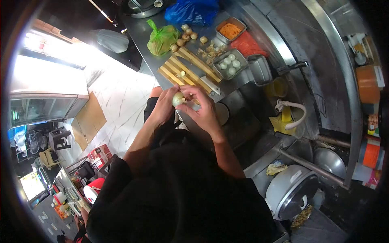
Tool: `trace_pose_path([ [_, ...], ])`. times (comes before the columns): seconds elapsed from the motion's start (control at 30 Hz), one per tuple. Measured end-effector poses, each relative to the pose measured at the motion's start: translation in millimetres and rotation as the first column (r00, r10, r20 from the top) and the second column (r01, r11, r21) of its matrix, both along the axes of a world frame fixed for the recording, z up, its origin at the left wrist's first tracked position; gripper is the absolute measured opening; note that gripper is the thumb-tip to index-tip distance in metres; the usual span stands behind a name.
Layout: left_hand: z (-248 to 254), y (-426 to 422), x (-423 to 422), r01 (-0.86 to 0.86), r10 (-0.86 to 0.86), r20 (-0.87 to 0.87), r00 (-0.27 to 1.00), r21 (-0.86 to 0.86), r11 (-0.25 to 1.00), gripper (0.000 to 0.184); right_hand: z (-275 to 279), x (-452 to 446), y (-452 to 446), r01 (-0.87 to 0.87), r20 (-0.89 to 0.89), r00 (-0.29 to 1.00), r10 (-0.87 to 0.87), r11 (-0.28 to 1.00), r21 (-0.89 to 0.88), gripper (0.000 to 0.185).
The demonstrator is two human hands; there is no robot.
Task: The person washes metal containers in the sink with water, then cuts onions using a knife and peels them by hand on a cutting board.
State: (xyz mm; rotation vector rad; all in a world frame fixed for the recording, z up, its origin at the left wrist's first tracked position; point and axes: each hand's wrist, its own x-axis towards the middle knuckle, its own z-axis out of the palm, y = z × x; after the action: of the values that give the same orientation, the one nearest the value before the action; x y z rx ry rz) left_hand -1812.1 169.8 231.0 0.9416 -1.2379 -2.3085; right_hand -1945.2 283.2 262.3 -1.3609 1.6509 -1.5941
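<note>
A partly peeled onion (178, 99) is held between my two hands, over the near edge of the steel counter. My left hand (163, 106) is closed around its left side. On the other side, my right hand (199, 110) has its thumb and fingers against the onion, with a bit of brownish skin by the fingertips. Just beyond lies a striped wooden cutting board (172, 69), with a small onion piece (181, 73) on it. A knife (211, 86) with a pale handle rests across its right end. Peeled white onions (231, 63) sit in a metal container (244, 65).
Unpeeled onions (186, 36) and loose skins (210, 53) lie behind the board, near a green bag (161, 38) and a blue bag (192, 12). Shredded carrot (229, 30), a red bag (250, 43) and a metal pan (259, 69) stand right. A sink with a faucet (298, 111) is at right.
</note>
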Motion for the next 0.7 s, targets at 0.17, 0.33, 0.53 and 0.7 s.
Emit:
trace_pose_path([
  [0.17,18,1,2,-0.002,0.046,0.222,0.974,-0.197,0.98,0.051,-1,-1,-3,-0.032,-0.147,0.989,0.023,0.998,-0.061,0.025],
  [0.33,20,-4,9,0.069,-0.005,0.235,0.972,-0.266,0.961,0.055,-12,1,-8,0.007,-0.142,0.989,-0.031,0.986,-0.168,0.016],
  [0.53,19,-1,10,0.119,-0.079,0.17,0.982,-0.245,0.962,0.054,-10,5,-8,0.05,-0.037,0.998,-0.054,0.995,-0.085,0.01],
  [0.7,11,-6,14,0.06,-0.058,0.033,0.998,-0.076,0.995,0.035,-16,7,-4,0.126,0.026,0.992,-0.125,0.991,-0.039,0.012],
])
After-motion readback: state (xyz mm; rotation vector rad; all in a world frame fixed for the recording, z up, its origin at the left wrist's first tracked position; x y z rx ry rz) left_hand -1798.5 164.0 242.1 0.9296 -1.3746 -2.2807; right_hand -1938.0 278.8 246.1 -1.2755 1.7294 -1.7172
